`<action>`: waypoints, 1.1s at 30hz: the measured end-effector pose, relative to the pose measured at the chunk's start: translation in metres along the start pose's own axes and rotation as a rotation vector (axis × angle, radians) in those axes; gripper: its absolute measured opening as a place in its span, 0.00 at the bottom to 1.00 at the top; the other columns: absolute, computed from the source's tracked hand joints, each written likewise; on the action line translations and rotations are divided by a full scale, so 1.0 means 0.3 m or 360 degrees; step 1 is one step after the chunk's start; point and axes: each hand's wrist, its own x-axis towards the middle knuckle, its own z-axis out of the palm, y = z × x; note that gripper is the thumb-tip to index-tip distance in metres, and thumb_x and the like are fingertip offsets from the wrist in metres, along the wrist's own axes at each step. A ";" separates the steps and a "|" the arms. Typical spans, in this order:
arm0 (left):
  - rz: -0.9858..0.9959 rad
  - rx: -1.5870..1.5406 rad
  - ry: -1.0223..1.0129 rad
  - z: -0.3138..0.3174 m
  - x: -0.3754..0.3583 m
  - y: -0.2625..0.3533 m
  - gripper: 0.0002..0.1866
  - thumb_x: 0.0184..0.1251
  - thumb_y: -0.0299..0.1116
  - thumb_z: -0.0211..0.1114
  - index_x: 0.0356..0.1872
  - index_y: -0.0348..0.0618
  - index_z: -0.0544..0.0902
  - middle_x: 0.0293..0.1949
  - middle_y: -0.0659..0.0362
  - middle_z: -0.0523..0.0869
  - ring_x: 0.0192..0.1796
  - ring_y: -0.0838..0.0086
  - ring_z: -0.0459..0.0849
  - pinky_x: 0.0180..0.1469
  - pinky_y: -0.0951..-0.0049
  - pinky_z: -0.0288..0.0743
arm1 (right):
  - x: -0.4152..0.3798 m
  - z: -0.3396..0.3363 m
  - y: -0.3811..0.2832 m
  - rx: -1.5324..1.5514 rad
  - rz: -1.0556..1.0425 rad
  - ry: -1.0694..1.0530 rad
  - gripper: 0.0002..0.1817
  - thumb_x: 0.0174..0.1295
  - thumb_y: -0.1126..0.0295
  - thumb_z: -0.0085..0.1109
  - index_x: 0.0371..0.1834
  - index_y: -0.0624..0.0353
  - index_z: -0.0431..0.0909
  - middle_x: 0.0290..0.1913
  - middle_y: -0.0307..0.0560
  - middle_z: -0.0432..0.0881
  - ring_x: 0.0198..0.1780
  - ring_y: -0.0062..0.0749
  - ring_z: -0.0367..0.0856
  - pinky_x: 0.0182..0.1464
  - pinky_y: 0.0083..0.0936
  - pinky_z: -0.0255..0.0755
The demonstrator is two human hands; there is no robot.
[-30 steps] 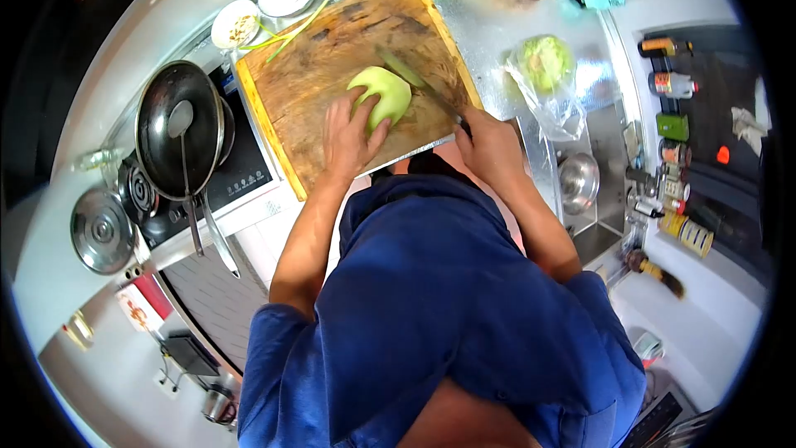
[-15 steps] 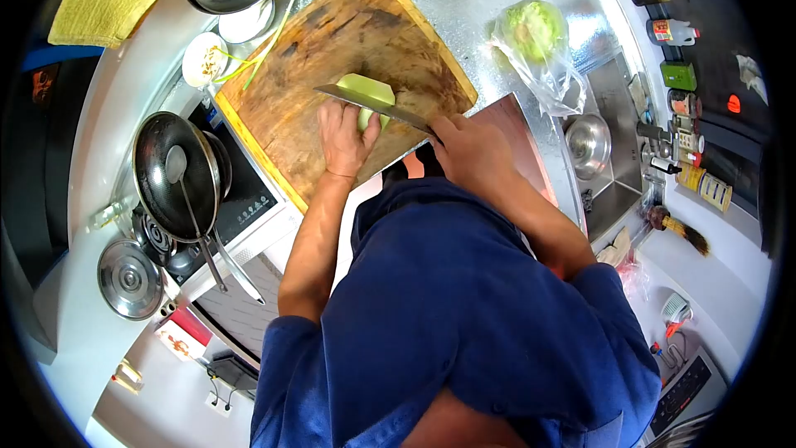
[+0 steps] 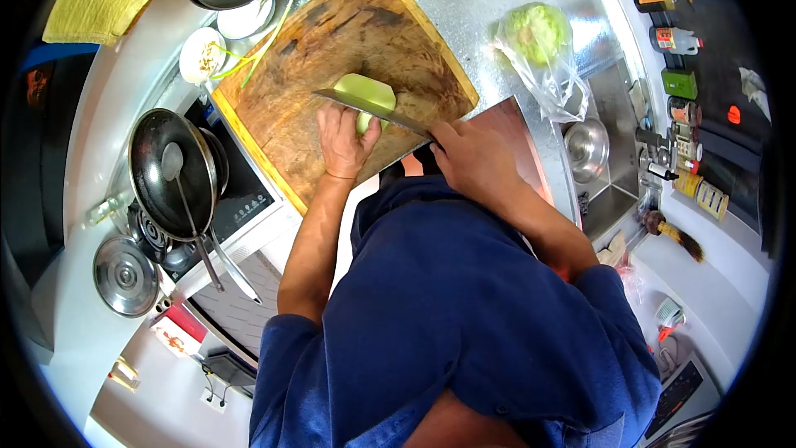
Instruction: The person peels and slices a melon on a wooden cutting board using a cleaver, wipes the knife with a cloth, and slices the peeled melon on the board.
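Note:
My right hand (image 3: 467,156) is wrapped round the handle of a knife (image 3: 365,105), whose blade reaches left across a pale green vegetable (image 3: 366,91) on the wooden cutting board (image 3: 323,41). On the near side of the blade, my left hand (image 3: 342,141) grips the vegetable's other part, its fingertips close to the blade. Part of the vegetable shows beyond the blade and a smaller part between my left thumb and fingers. The blade's lower edge is hidden.
Left are a wok (image 3: 170,174) with a ladle, a pot lid (image 3: 126,276) and a small white bowl (image 3: 201,56). Green stalks (image 3: 267,51) cross the board's left edge. At right are bagged lettuce (image 3: 539,35) and a sink holding a metal bowl (image 3: 586,151).
The far part of the vegetable shows a little more beyond the blade. Both hands keep nearly the same place, and the whole view has shifted slightly.

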 end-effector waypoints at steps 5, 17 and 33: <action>-0.0009 -0.0011 0.0009 -0.005 -0.003 0.000 0.20 0.50 0.28 0.80 0.46 0.39 0.84 0.50 0.48 0.82 0.52 0.48 0.79 0.55 0.53 0.75 | 0.005 -0.009 -0.012 0.0003 0.0011 -0.0015 0.10 0.67 0.65 0.62 0.44 0.58 0.78 0.35 0.53 0.85 0.35 0.54 0.87 0.37 0.47 0.80; 0.0001 -0.0042 0.0053 0.005 -0.010 -0.009 0.22 0.49 0.29 0.81 0.47 0.39 0.85 0.49 0.49 0.82 0.51 0.48 0.79 0.54 0.52 0.75 | 0.011 -0.009 -0.013 -0.0052 0.0059 -0.0124 0.11 0.72 0.62 0.61 0.49 0.58 0.80 0.37 0.55 0.86 0.37 0.59 0.85 0.37 0.52 0.77; -0.0022 -0.0072 0.0052 0.002 -0.011 -0.006 0.21 0.49 0.28 0.82 0.46 0.38 0.86 0.50 0.50 0.83 0.54 0.49 0.80 0.56 0.54 0.76 | 0.030 -0.040 -0.067 -0.0146 0.0077 -0.0174 0.10 0.67 0.65 0.62 0.39 0.62 0.78 0.36 0.57 0.85 0.35 0.58 0.86 0.37 0.51 0.79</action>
